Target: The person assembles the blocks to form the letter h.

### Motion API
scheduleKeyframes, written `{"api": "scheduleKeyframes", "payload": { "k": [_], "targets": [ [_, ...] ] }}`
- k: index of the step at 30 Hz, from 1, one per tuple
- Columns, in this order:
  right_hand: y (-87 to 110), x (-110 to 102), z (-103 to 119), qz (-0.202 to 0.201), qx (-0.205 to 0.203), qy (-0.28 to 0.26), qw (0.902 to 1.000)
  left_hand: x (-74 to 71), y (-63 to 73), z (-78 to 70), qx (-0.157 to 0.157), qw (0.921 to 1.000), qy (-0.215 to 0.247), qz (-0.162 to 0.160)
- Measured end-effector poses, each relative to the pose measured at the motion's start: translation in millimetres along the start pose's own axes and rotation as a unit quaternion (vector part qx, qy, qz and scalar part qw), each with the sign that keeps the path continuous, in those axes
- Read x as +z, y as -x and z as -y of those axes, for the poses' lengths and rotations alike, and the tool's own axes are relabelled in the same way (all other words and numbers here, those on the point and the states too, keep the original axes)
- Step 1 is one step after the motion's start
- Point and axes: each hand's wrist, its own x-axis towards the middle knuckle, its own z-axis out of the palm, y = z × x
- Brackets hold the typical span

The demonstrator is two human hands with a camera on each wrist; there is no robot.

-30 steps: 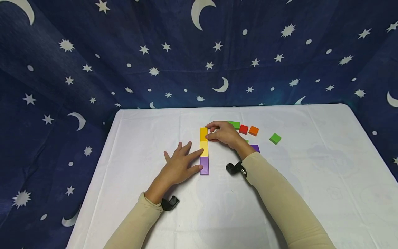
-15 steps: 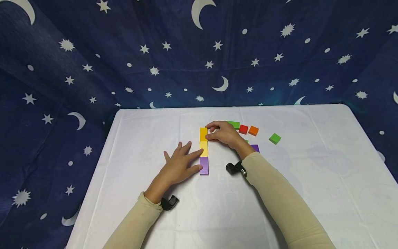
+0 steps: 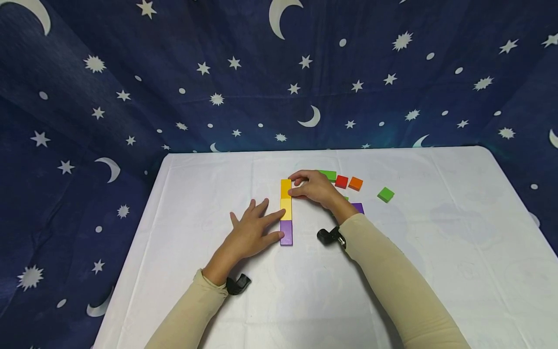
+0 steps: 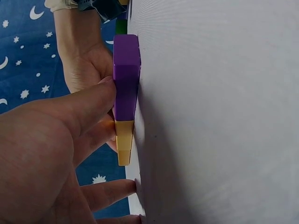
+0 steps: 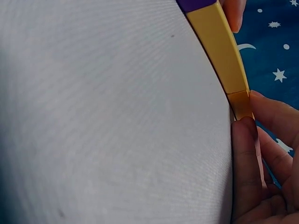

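Note:
Three blocks lie end to end in a straight row: a deeper yellow block [image 3: 285, 186] at the far end, a pale yellow block [image 3: 286, 204] in the middle, a purple block [image 3: 286, 240] nearest me. My left hand [image 3: 249, 234] is spread beside the row. Its thumb touches the purple block and its index fingertip the pale yellow one. My right hand [image 3: 317, 187] pinches the deeper yellow block by its far right corner with thumb and index finger. In the right wrist view, those fingertips sit against the end of that yellow block [image 5: 240, 103].
Right of the row lie a green block [image 3: 328, 176], a red block [image 3: 342, 182], an orange block [image 3: 355, 183] and a separate green block [image 3: 385, 195]. A darker purple block [image 3: 358, 207] and a green sliver [image 3: 346, 198] show behind my right wrist. A white cloth [image 3: 436, 261] covers the table.

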Motion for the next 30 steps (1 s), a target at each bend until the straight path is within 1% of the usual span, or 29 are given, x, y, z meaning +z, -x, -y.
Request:
{"api": "scheduleKeyframes", "payload": {
  "k": [12,17,19,24,28,30],
  "targets": [
    [-0.7,-1,-2,0.005,0.001,0.007,1.0,-0.5,0.0,-1.9,-0.003,1.0,-0.003,0.0],
    [0.8,-2,-2,0.014,0.003,-0.007,0.9999,-1.2,0.2,-3.1,-0.006,0.9999,-0.015,-0.002],
    [2.6,-4,0,0.025,0.007,-0.034,0.9991,-1.3,0.3,-3.4,-0.006,0.9997,-0.022,-0.004],
    [9.0,-12,11,0.056,0.006,-0.088,0.9945,-1.3,0.6,-3.7,-0.007,0.9993,-0.036,-0.008],
    [13.1,-23,20,0.057,-0.016,-0.083,0.9948,-0.8,0.1,-3.2,-0.013,0.999,-0.043,-0.008],
    [15.2,-29,24,0.054,-0.025,-0.072,0.9956,-0.7,-0.2,-3.1,-0.015,0.9989,-0.045,-0.007]
  ]
}}
